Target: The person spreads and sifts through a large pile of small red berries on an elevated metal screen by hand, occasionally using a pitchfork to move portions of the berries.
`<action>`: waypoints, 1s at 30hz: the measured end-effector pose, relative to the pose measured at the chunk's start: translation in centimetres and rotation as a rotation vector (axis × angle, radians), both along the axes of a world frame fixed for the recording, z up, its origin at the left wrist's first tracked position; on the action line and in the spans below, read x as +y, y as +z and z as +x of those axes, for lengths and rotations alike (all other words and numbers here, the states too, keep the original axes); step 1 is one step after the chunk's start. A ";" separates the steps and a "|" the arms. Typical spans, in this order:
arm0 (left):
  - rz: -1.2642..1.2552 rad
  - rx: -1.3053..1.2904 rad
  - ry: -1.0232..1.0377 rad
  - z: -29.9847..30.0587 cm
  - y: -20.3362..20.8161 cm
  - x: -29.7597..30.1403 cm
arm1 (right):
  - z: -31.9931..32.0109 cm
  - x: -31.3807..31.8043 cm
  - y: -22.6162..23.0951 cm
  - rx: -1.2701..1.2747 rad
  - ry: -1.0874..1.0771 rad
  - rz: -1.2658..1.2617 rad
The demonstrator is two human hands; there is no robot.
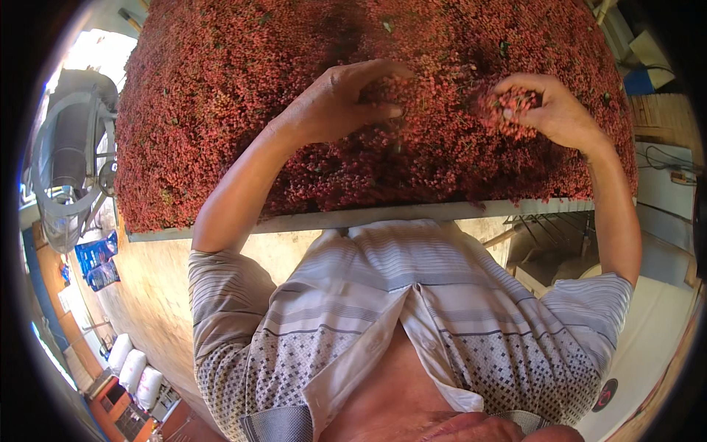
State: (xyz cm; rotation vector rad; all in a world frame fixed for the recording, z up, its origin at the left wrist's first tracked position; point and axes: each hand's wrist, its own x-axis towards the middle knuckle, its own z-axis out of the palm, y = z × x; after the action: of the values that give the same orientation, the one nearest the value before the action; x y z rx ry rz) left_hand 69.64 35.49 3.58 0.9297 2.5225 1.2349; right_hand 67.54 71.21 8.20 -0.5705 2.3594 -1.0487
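Observation:
A deep layer of small red peppercorn-like berries [221,132], mixed with bits of green leaf and stem, fills a wide bed in front of me. My left hand [350,99] reaches over the middle of it, thumb and fingers apart and curved, with nothing seen in its grip; its fingertips are blurred against the berries. Further right, my right hand [556,110] curls around a handful of berry clusters [512,110] just over the layer. Along the near side, directly before my body, runs the bed's pale metal edge [353,218].
At the left stands a machine with a dark drum and round guard [70,140]. Blue packages [97,259] and white sacks [132,368] lie on the lower left. Thin metal rods [549,228] show under the bed's right side. A cable [666,158] hangs at the far right.

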 end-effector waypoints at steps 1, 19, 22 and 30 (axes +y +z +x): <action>-0.026 -0.055 -0.005 0.0 0.3 0.6 | 0.4 0.3 -0.2 0.025 -0.021 0.022; 0.148 0.096 -0.168 -1.5 0.2 16.8 | 4.8 6.8 -1.8 0.167 -0.220 0.028; 0.057 0.008 -0.248 -1.6 -2.0 18.4 | 5.3 7.8 -1.7 0.320 -0.177 0.189; -0.400 0.412 -0.314 -3.8 -6.8 16.9 | 4.4 6.3 -5.1 0.343 -0.132 0.203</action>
State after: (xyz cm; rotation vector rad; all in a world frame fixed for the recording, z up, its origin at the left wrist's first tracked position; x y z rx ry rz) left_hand 65.82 52.39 -3.26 1.5113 2.6223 0.4576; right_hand 71.91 77.53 3.09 -0.5608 2.7970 -0.8019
